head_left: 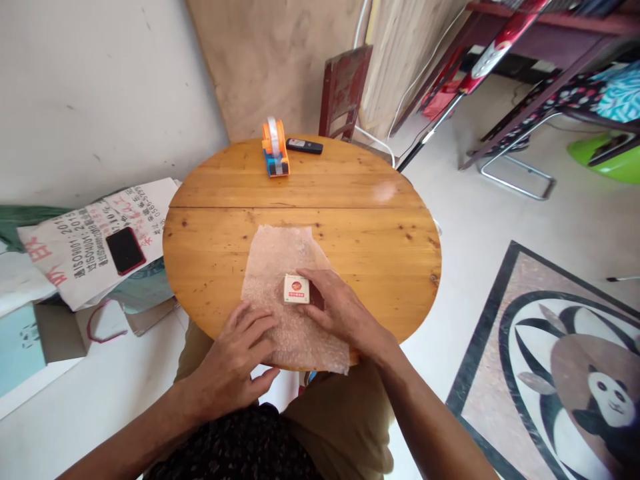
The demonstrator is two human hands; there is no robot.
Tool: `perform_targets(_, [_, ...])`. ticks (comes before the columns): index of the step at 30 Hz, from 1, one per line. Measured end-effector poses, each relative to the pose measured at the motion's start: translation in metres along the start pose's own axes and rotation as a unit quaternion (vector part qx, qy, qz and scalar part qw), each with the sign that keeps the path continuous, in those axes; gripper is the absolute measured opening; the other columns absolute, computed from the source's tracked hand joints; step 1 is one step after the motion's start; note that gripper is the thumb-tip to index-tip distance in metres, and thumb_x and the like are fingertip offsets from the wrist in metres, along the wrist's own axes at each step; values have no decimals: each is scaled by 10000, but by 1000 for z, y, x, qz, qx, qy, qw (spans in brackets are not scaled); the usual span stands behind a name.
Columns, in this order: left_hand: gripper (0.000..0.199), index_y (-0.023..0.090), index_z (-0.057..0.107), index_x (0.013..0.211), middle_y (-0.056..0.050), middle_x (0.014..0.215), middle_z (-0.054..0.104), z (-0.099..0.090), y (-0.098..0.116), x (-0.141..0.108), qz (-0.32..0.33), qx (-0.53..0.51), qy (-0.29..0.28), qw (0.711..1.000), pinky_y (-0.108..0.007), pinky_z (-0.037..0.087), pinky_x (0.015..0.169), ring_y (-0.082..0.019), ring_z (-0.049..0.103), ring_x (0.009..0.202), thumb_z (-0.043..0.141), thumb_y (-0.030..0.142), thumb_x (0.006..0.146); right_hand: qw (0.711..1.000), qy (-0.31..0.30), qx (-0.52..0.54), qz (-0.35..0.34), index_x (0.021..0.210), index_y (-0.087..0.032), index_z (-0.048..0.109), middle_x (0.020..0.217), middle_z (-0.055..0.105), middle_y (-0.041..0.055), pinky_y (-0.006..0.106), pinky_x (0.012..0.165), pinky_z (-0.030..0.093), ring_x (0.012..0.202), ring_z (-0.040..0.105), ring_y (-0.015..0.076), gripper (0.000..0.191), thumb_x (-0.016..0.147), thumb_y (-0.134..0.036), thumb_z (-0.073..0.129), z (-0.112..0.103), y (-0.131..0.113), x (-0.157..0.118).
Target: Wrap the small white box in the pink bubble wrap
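Observation:
A small cream box (297,289) with a red round print lies on a sheet of bubble wrap (280,253), near the front of the round wooden table. My right hand (340,303) grips the box from its right side, thumb below and fingers above. My left hand (243,353) rests at the table's front edge, its spread fingers on the lower left part of the bubble wrap, with no object in it.
At the table's back stand an orange and blue tape dispenser (275,148) and a black remote-like device (305,146). A dark red chair (345,90) is behind. A phone (126,251) lies on printed sacking at the left.

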State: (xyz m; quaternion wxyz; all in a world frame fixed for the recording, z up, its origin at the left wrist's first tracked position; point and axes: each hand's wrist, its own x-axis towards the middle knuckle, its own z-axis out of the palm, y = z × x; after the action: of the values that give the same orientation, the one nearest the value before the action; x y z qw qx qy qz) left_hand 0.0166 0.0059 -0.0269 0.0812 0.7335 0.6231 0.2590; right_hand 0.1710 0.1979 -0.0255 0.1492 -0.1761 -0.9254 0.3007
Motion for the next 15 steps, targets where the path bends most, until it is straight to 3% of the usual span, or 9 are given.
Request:
perform_targets(8, [104,175,631,792,-82,1153,676,9,7,-1,11,42,27,999,-551,383,1086,-279,554,1182,575,89,807,997,-33,77,-5,1411,-240,398,1442,453,130,492,1098,397,1333,443,279,614,875,-421,639,-25,-3,-8])
perform_targets(11, [133,180,615,791,-74,1113,693,1,7,8,-1,9,67,998,-492,417,1066,-231,610,1100,554,63,806,993,-28,112,-1,1413,-242,401,1450,452,133,503,1088,400,1327,454,293,663,852,-492,651,-32,1,-14])
perform_targets(15, [141,190,596,804,-43,973,725,-16,0,38,-19,1,138,990,-415,464,997,-177,668,921,523,75,837,983,-37,178,9,1415,-239,419,1410,504,141,492,1024,459,1265,522,314,742,814,-618,631,-38,3,-18])
